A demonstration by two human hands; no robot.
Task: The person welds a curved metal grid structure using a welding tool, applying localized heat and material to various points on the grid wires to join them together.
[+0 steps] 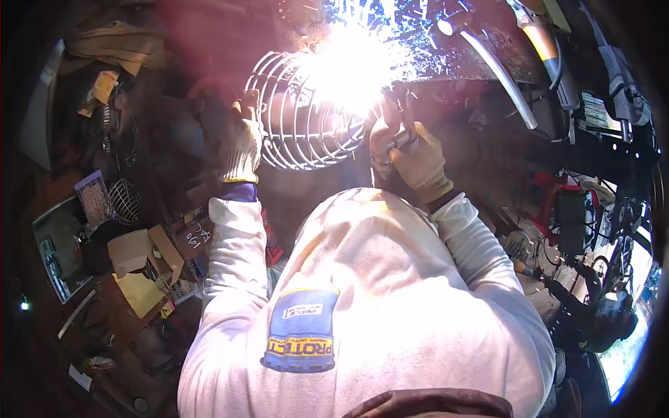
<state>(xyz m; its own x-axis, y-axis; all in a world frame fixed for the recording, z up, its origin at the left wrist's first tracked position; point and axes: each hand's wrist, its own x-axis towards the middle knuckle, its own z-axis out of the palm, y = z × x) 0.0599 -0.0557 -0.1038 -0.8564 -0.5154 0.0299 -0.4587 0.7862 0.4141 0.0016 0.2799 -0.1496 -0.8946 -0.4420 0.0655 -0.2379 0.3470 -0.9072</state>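
A domed cage of bent metal wire [279, 120] is in front of me at the upper middle. My left hand [242, 143], in a pale knit work glove, is closed on the cage's left rim. At the cage's right side, my right hand [424, 161], in a similar yellowish glove, is closed around a welding holder [382, 143], its outline partly washed out by glare. A blinding white welding arc [354, 68] burns at the cage's upper right and throws sparks. It hides the holder's far end and that part of the wires.
Beyond the arc, at right, lies a hammer-like tool with a curved metal handle [498, 70]. Power tools [547, 45] lie farther right. An open cardboard box [132, 251] and another wire cage [123, 200] are at left. A dark-clothed person [592, 317] appears at lower right.
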